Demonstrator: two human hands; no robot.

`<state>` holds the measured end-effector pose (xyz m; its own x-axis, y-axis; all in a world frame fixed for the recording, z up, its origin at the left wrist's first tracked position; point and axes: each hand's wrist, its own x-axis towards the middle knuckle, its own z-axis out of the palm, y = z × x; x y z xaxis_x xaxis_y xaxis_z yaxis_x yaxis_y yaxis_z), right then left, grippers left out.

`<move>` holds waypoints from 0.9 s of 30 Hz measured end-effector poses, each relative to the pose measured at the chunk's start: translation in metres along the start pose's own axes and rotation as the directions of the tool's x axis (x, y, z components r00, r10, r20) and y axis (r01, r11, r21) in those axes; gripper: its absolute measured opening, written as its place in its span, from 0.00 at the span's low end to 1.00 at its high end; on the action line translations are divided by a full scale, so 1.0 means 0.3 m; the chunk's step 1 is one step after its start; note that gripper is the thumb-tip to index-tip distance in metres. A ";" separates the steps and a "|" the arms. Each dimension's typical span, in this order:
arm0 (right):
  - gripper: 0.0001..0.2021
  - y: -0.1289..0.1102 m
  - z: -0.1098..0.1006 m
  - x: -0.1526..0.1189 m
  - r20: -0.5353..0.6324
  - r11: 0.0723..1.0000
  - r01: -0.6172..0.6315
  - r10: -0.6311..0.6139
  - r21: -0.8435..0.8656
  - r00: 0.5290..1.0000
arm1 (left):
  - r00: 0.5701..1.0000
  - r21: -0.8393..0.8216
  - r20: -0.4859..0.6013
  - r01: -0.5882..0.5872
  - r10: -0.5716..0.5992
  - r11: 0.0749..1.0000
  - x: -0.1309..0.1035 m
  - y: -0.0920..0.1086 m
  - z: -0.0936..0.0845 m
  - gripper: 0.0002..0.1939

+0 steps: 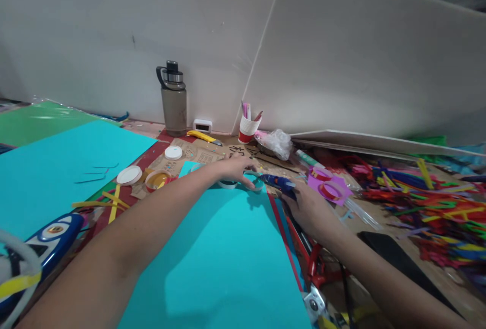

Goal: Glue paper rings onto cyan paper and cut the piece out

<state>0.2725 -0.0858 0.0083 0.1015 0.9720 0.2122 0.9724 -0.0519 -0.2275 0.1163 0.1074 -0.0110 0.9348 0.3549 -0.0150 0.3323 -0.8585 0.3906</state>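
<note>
A large turquoise sheet (pixel 224 248) lies in front of me. At its far edge, the fingers and thumb of my left hand (pixel 237 169) close around a small, low round ring (pixel 258 186) standing on the sheet. Just left of it, partly covered by that hand, is a second white-edged ring (pixel 228 185). My right hand (pixel 306 207) is wrapped around a blue hot glue gun (pixel 278 182), its nozzle pointing left at the rim of the held ring. Whether the nozzle touches the rim, I cannot tell.
Beyond stand a bottle (pixel 174 109), a yellow utility knife (pixel 203 137) and a paper cup with pens (pixel 249 129). White lids (pixel 129 175) lie left. A purple sheet with red-banded rings (pixel 322 182) and piled pipe cleaners (pixel 436 202) are right. A white board leans behind.
</note>
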 end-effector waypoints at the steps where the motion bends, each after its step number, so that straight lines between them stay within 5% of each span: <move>1: 0.14 -0.002 -0.002 -0.001 -0.004 1.000 0.002 -0.002 0.002 1.000 | 1.000 -0.002 0.001 -0.002 0.002 1.000 0.001 -0.001 0.001 0.33; 27: 0.13 -0.039 0.013 0.027 -0.021 0.980 -0.144 0.148 0.138 0.989 | 1.000 0.006 0.004 0.020 -0.020 1.000 -0.005 0.004 -0.023 0.33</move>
<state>0.2612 -0.0765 0.0089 0.2488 0.9485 0.1958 0.9091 -0.1590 -0.3851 0.1146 0.1083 -0.0041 0.9282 0.3711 -0.0264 0.3521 -0.8533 0.3846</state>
